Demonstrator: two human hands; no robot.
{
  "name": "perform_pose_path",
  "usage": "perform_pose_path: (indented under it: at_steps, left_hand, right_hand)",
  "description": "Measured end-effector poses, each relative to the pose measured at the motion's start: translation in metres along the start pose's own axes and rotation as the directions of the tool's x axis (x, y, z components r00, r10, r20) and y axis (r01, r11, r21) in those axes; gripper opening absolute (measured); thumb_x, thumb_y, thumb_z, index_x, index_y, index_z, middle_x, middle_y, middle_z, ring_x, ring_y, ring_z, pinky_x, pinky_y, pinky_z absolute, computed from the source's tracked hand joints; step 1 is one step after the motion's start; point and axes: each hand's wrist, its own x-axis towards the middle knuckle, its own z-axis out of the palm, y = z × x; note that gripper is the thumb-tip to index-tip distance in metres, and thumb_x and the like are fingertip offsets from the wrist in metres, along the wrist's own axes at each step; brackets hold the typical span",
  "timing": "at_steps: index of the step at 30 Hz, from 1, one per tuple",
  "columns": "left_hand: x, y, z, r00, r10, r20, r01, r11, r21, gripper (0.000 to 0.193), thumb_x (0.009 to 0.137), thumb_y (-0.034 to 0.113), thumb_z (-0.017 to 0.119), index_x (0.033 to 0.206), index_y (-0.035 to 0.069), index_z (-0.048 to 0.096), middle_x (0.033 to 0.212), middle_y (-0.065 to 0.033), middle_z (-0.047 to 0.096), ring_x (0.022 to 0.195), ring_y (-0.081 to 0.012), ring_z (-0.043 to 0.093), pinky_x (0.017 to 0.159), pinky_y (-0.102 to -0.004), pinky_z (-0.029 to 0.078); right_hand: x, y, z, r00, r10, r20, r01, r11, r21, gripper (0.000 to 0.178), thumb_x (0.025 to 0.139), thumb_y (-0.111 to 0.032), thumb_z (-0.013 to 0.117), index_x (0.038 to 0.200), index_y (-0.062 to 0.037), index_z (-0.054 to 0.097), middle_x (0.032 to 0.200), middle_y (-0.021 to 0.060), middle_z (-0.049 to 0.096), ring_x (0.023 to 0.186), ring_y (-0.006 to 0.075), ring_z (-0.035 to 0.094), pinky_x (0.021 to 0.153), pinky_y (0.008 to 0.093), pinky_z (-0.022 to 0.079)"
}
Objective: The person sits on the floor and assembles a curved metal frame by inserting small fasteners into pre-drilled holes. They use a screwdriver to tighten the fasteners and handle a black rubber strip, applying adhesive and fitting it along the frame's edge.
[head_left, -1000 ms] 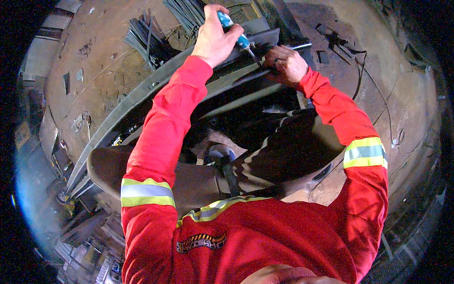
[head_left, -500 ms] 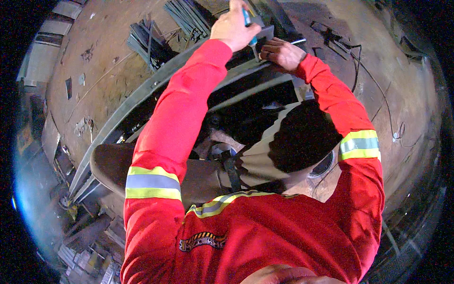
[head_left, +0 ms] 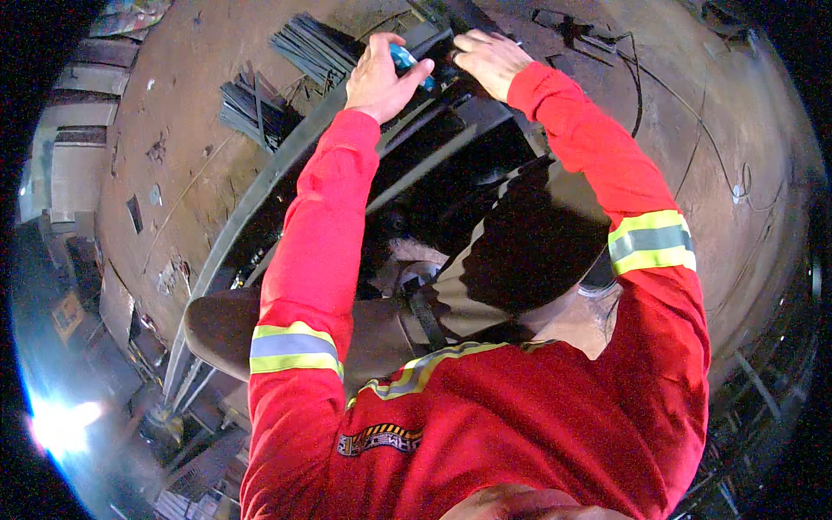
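"Fingers doing what?"

"By the curved metal bar point(head_left: 282, 165): right hand point(head_left: 492, 62) toward one o'clock, grip I can't tell; left hand point(head_left: 377, 84) near twelve, grasping a teal-handled tool point(head_left: 402, 58)."

"Risk?"

"Pushed off-line, it could slip into the right hand."

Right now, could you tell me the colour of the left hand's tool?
The tool shows teal with pale patches, best in the head view.

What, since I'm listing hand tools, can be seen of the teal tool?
The teal tool shows a plastic-looking handle with pale patches, slanting from upper left to lower right in the picture. The left hand holds it, partly covering it. It is near the curved metal beam; its lower end cannot be made out.
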Motion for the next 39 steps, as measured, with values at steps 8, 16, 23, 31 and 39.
perform_pose_path:
  at_steps: [8,16,23,31,39]
  left_hand:
    - [-0.011,0.017,-0.027,0.597,0.723,0.346,-0.787,0.445,0.427,0.037,0.07,0.016,0.063,0.107,0.015,0.059,0.111,-0.0093,0.053,0.113,-0.0252,0.046,0.098,-0.0479,0.031]
    - [0.019,0.012,-0.008,0.446,0.581,0.681,-0.89,0.21,0.404,0.025,0.078,0.023,0.059,0.102,0.017,0.06,0.093,-0.003,0.059,0.1,-0.0215,0.052,0.093,-0.0444,0.034]
    - [0.028,0.02,-0.008,0.363,0.59,0.721,-0.926,0.143,0.349,0.024,0.074,0.026,0.06,0.095,0.015,0.061,0.083,-0.0028,0.059,0.09,-0.0196,0.056,0.082,-0.0389,0.039]
    - [0.036,0.02,-0.007,0.337,0.575,0.745,-0.94,0.159,0.302,0.02,0.078,0.03,0.06,0.092,0.015,0.063,0.082,-0.0021,0.058,0.089,-0.0205,0.055,0.081,-0.0384,0.039]
    - [0.051,0.027,-0.018,0.272,0.614,0.741,-0.961,0.135,0.241,0.017,0.076,0.03,0.064,0.08,0.014,0.064,0.082,-0.0025,0.056,0.091,-0.0207,0.053,0.082,-0.0405,0.039]
  right_hand:
    - [-0.036,-0.105,-0.007,0.735,0.632,0.245,-0.661,0.748,0.053,0.019,0.076,-0.02,0.055,0.088,-0.0107,0.066,0.098,0.0083,0.064,0.105,0.0283,0.053,0.084,0.0426,0.044]
    - [-0.028,-0.093,0.058,0.412,0.844,0.342,-0.829,0.192,0.526,0.026,0.07,-0.027,0.068,0.082,-0.0046,0.063,0.091,0.0175,0.064,0.088,0.0341,0.062,0.078,0.0428,0.05]
    - [-0.034,-0.109,0.048,0.451,0.875,0.179,-0.843,0.351,0.408,0.016,0.067,-0.024,0.068,0.074,-0.009,0.066,0.083,0.0176,0.064,0.089,0.034,0.059,0.078,0.0426,0.049]
    - [-0.033,-0.11,0.056,0.618,0.779,-0.111,-0.673,0.596,0.438,0.01,0.065,-0.018,0.062,0.068,-0.0095,0.065,0.079,0.0073,0.063,0.094,0.0276,0.053,0.083,0.04,0.039]
    - [-0.022,-0.118,0.052,0.393,0.912,0.122,-0.749,0.24,0.618,0.016,0.063,-0.015,0.065,0.075,-0.0033,0.063,0.078,0.0181,0.063,0.082,0.0366,0.057,0.074,0.0442,0.047]
